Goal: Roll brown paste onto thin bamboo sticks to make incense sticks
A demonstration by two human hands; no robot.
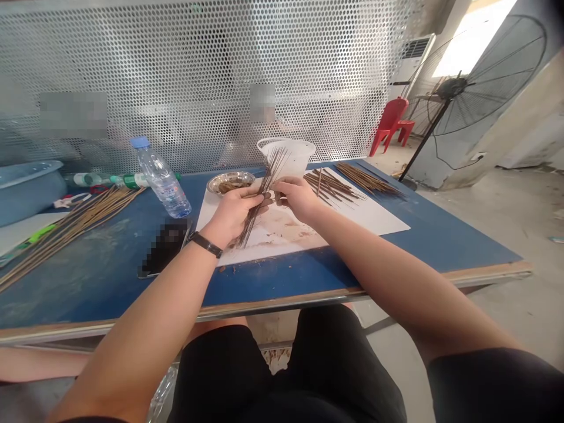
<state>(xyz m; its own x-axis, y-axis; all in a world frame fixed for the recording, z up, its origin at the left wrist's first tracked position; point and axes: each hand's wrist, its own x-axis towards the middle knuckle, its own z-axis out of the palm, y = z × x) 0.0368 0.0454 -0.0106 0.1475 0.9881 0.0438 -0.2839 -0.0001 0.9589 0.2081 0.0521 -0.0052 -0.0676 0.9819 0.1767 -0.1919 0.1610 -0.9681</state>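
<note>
Thin sticks [274, 165] could scatter.
The left hand [238, 211] holds them fanned; a slack grip would spill some. I can't tell whether the right hand [298, 197] grips any.

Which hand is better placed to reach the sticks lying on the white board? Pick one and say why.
Likely the right hand: it is nearer those sticks, while the left hand grips the thin bundle.
</note>
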